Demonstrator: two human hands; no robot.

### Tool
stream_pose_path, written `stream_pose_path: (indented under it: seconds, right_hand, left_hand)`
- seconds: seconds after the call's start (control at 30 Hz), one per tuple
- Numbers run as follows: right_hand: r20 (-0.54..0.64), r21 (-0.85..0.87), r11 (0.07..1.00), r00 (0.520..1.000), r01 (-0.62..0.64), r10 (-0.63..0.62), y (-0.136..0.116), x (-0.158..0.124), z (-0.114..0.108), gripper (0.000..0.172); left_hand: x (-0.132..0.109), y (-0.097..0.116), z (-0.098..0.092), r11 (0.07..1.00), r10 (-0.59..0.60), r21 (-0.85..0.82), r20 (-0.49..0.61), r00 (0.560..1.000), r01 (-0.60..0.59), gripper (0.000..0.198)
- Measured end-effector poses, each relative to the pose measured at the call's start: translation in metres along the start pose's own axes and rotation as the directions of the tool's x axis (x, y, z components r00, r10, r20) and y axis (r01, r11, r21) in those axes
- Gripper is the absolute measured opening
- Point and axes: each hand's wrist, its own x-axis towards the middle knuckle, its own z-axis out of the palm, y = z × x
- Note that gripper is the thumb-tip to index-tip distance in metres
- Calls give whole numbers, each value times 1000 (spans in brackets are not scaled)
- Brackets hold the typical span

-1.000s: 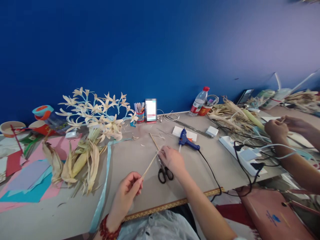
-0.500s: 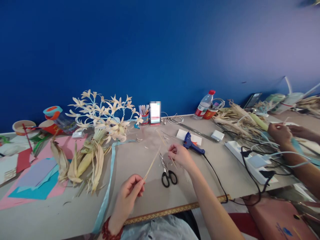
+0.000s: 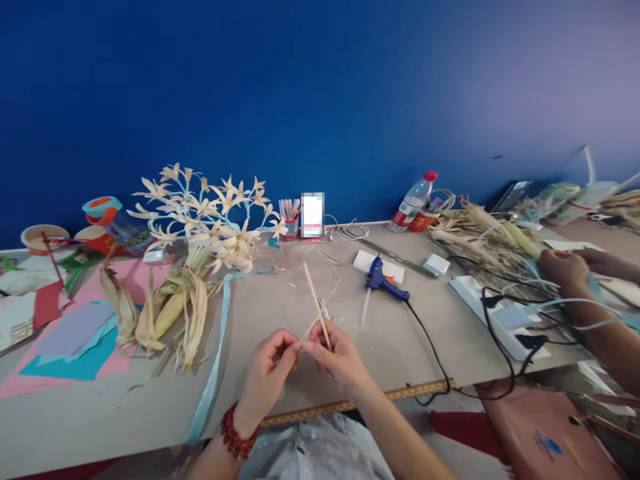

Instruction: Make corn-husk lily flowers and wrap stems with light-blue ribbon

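Over the table, my left hand pinches the lower end of a thin pale strip, seemingly corn husk. My right hand is closed on a wider pale corn husk strip, which slants up and to the left. The two strips cross just above my fingers, and my fingertips nearly meet. Scissors lie behind my right hand, which hides most of them. A blue hot glue gun rests to the right, a clear glue stick beside it.
Husk flowers and corn husks stand at left by a light blue ribbon. A phone leans at the wall. At right are a bottle, a power strip with cables, and another person's hands.
My right hand has come down and left, close to my left hand, bringing its strip upright across the other. It now covers the scissors' handles. The other person's hands have shifted slightly.
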Motion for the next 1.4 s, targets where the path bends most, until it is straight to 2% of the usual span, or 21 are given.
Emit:
stream_pose_path:
  seconds: [0.13, 0.3, 0.37, 0.47, 0.63, 0.7, 0.83, 0.9, 1.03, 1.17, 1.3, 1.4]
  right_hand:
    - [-42, 65, 998, 999, -8, 11, 9, -3, 9, 39]
    - [24, 42, 998, 999, -44, 43, 2, -6, 0, 34]
    - [13, 60, 997, 999, -40, 40, 1, -6, 0, 32]
    - [-46, 67, 998, 999, -5, 8, 1, -8, 4, 31]
    - [-107, -46, 997, 992, 67, -72, 0, -9, 9, 29]
    - [-108, -64, 995, 991, 74, -80, -2, -10, 9, 27]
    - [-134, -24, 997, 988, 69, -71, -3, -10, 8, 25]
    - [-135, 9, 998, 989, 56, -54, -4, -10, 8, 25]
    - [-123, 93, 996, 992, 7, 4, -3, -10, 9, 28]
    - [-128, 91, 996, 992, 12, 0, 0, -10, 10, 30]
    - [-146, 25, 998, 988, 62, -58, 4, -10, 12, 31]
    - [-165, 74, 995, 985, 64, -51, 4, -11, 13, 31]
  left_hand:
    - [1, -2, 7, 993, -18, -113, 74, 997, 26, 24]
    - [0, 1, 9, 953, -73, -280, 155, 985, 115, 27]
    - [-1, 3, 10, 966, -44, -248, 134, 990, 76, 27]
    - [-3, 5, 11, 993, 25, -114, 89, 996, -15, 24]
    - [-4, 7, 11, 988, 113, 102, 0, 994, -112, 20]
    - [-4, 7, 10, 992, 100, 77, 7, 995, -101, 22]
    - [-2, 1, 8, 996, -18, -81, 66, 998, 23, 26]
    - [-2, -3, 7, 998, -29, -53, 47, 998, 32, 25]
    - [-4, -8, 7, 998, 26, 65, 11, 1000, -27, 21]
    - [-6, -2, 9, 993, 48, 104, -7, 999, -47, 19]
    - [-3, 5, 16, 998, 59, 4, 21, 998, -59, 26]
    - [0, 2, 21, 989, 29, -146, 50, 998, -21, 27]
